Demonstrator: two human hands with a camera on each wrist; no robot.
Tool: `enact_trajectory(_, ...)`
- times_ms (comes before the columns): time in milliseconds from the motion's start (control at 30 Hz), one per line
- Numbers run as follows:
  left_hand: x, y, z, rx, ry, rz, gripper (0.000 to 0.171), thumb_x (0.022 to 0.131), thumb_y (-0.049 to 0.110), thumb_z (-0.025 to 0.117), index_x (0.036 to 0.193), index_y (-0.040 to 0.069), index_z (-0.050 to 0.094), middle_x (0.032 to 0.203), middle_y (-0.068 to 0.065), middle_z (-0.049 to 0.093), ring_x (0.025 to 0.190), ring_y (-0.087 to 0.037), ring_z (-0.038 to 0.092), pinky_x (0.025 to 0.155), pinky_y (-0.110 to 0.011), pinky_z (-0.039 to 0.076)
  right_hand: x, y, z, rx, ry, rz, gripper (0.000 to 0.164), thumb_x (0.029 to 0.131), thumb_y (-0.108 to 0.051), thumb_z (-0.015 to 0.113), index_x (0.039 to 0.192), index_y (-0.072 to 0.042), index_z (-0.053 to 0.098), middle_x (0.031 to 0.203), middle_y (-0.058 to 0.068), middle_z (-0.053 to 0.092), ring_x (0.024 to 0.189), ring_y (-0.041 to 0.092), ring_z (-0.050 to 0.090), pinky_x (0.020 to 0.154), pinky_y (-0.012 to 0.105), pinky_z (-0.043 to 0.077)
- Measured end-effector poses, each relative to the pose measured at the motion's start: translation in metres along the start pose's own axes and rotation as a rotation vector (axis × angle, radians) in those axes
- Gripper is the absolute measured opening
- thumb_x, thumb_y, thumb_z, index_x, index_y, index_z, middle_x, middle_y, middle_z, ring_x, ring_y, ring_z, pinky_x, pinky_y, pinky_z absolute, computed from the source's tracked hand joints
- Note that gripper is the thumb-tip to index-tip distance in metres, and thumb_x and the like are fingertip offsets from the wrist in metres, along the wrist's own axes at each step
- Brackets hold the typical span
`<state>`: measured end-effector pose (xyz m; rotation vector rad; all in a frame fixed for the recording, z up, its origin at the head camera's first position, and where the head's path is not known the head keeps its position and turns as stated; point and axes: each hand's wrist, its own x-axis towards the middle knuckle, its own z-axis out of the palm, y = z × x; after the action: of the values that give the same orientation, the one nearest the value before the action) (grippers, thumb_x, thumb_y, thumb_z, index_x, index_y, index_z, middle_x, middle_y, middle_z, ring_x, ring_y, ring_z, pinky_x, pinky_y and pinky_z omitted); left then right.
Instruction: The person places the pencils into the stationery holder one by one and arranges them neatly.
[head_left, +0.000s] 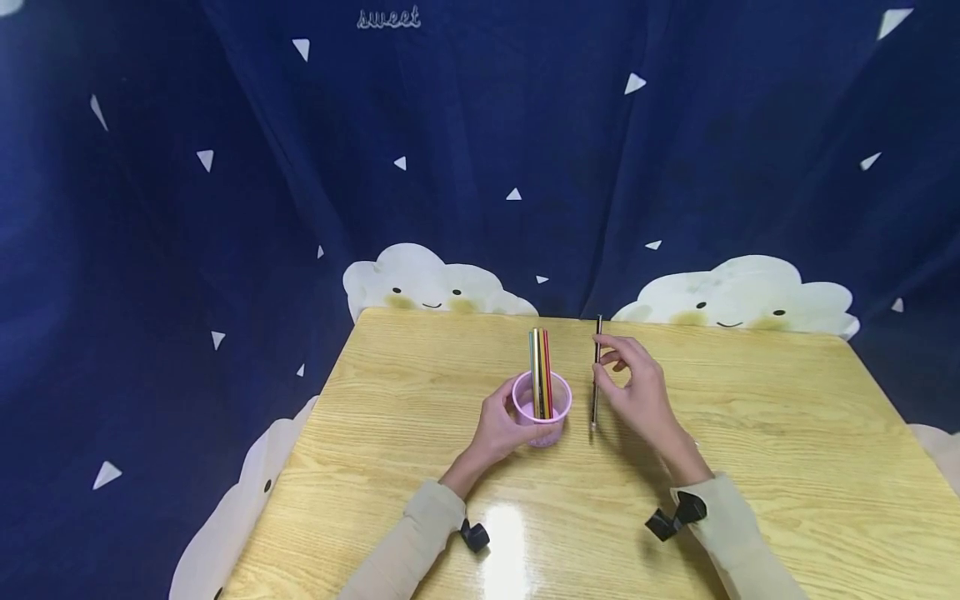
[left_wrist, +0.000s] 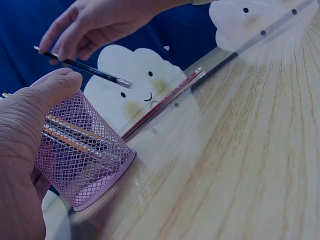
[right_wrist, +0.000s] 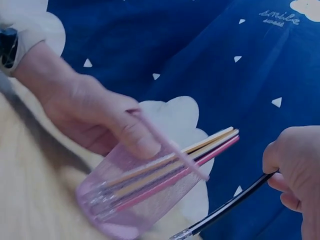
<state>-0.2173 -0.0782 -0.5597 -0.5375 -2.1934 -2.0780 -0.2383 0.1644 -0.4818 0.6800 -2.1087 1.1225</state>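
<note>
A pink mesh pencil cup (head_left: 538, 435) stands on the wooden table, tilted in the wrist views by their camera angle. My left hand (head_left: 504, 427) grips it round the side, thumb near the rim. Several pencils (head_left: 541, 373), some yellowish and one red, lean inside it. Just right of the cup, my right hand (head_left: 637, 392) pinches a black pencil (head_left: 597, 400) between thumb and fingers, its silver-coloured end (right_wrist: 181, 234) pointing down. Past the cup in the left wrist view lies a red pencil (left_wrist: 165, 102); the head view does not show it clearly.
The pale wooden table (head_left: 780, 433) spreads out around both hands. Behind it hangs a dark blue curtain (head_left: 480, 125) with white clouds and triangles, close along the far edge. Black straps with small mounts (head_left: 678, 512) sit on both wrists.
</note>
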Motion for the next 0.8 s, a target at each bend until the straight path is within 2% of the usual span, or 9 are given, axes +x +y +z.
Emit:
enact_trajectory(167,0.0,-0.001,0.0,-0.013,-0.003,-0.004,0.086,0.067,0.005,0.098,0.144,0.006,0.059,0.135,-0.012,0.067,0.124,-0.028,0.064,0.111,-0.044,0.052,0.018,-0.01,-0.002,0.042,0.064,-0.01,0.047,0.08,0.014,0.074,0.126,0.001,0.072,0.106,0.015,0.073,0.083,0.027,0.067,0.073,0.021,0.05)
enact_trajectory(367,0.0,0.0,-0.002,0.0,-0.012,-0.003,0.087,0.067,0.005,0.098,0.145,0.006,0.058,0.136,-0.011,0.067,0.124,-0.025,0.064,0.11,-0.04,0.052,0.036,-0.031,0.0,0.093,0.168,-0.045,0.045,0.078,0.022,0.074,0.121,0.009,0.07,0.098,0.023,0.07,0.083,0.034,0.064,0.073,0.026,0.05)
enact_trajectory(433,0.0,0.0,-0.002,0.007,-0.012,0.001,0.087,0.067,0.005,0.098,0.145,0.005,0.058,0.136,-0.011,0.067,0.124,-0.026,0.064,0.111,-0.041,0.052,0.041,-0.043,0.001,0.117,0.177,-0.063,0.045,0.076,0.025,0.073,0.119,0.012,0.069,0.099,0.028,0.068,0.082,0.038,0.063,0.072,0.028,0.05)
enact_trajectory(567,0.0,0.0,-0.002,0.02,-0.014,0.009,0.087,0.068,0.007,0.098,0.145,0.006,0.057,0.136,-0.011,0.067,0.124,-0.028,0.064,0.11,-0.046,0.052,0.046,-0.058,0.004,0.127,0.17,-0.073,0.043,0.074,0.026,0.073,0.116,0.014,0.069,0.103,0.03,0.067,0.08,0.036,0.064,0.072,0.023,0.049)
enact_trajectory(667,0.0,0.001,-0.002,0.024,-0.015,0.011,0.087,0.068,0.009,0.098,0.145,0.006,0.058,0.136,-0.011,0.067,0.125,-0.028,0.063,0.11,-0.049,0.052,0.042,-0.05,0.012,0.121,0.146,-0.064,0.043,0.075,0.024,0.075,0.115,0.011,0.07,0.107,0.026,0.068,0.08,0.032,0.066,0.074,0.019,0.048)
enact_trajectory(800,0.0,0.001,-0.002,0.03,-0.015,0.009,0.087,0.068,0.009,0.098,0.145,0.006,0.057,0.136,-0.01,0.066,0.125,-0.026,0.063,0.109,-0.049,0.052,0.033,-0.03,0.024,0.122,0.093,-0.063,0.044,0.076,0.02,0.078,0.117,0.006,0.072,0.112,0.022,0.07,0.082,0.033,0.068,0.075,0.023,0.051)
